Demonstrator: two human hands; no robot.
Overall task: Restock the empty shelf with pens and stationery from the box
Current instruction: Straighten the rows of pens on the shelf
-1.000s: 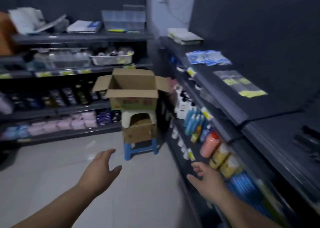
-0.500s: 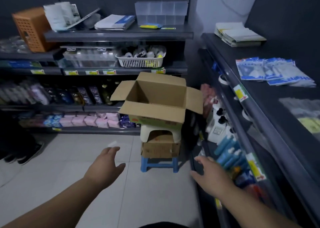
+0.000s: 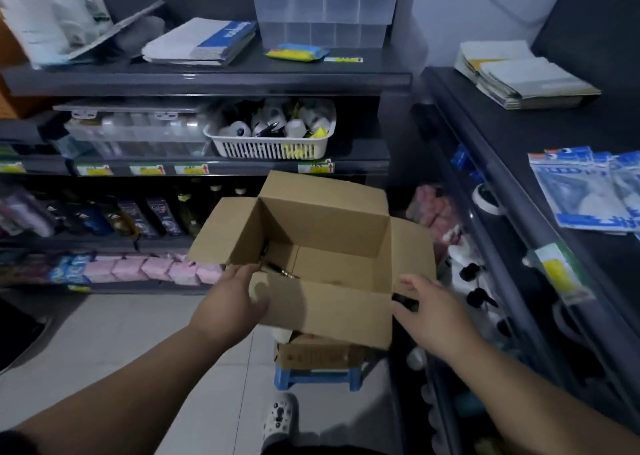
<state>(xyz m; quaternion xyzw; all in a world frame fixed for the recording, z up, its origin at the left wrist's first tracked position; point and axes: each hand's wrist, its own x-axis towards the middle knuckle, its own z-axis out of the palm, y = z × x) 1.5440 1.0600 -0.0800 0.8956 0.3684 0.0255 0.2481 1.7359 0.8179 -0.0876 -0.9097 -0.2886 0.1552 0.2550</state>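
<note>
An open brown cardboard box point(image 3: 332, 302) stands in the middle of the aisle on a small plastic stool with blue legs point(image 3: 311, 379), all four flaps folded outward. A second, smaller cardboard box point(image 3: 320, 354) is tucked under the stool's seat. The left hand point(image 3: 227, 304) grips the near-left corner of the box: the thumb lies flat on the outer face of the near flap and the fingers point(image 3: 242, 272) curl over the rim into the opening. The right hand point(image 3: 431, 316) is at the near-right corner, just beside the right flap, with its fingers spread and extended toward the cardboard; whether they touch it cannot be told. Inside the box, against the near-left wall, lies a thin dark pen-like object point(image 3: 281, 272); the rest of the contents are hidden by the near wall. On the far shelving sit a white slotted plastic basket point(image 3: 273, 150) of small white and dark items, a clear plastic compartment organiser point(image 3: 322, 15) on the top level, and a blue-and-white stack of notebooks point(image 3: 201, 42) to its left. To the right runs a dark grey shelf point(image 3: 519, 136) carrying a pile of pale paper booklets point(image 3: 519, 74) at its far end and blue-and-white flat packets point(image 3: 588, 191) nearer. A white clog with dark spots point(image 3: 280, 416) shows on the pale floor tiles point(image 3: 104, 344) below the stool.
</note>
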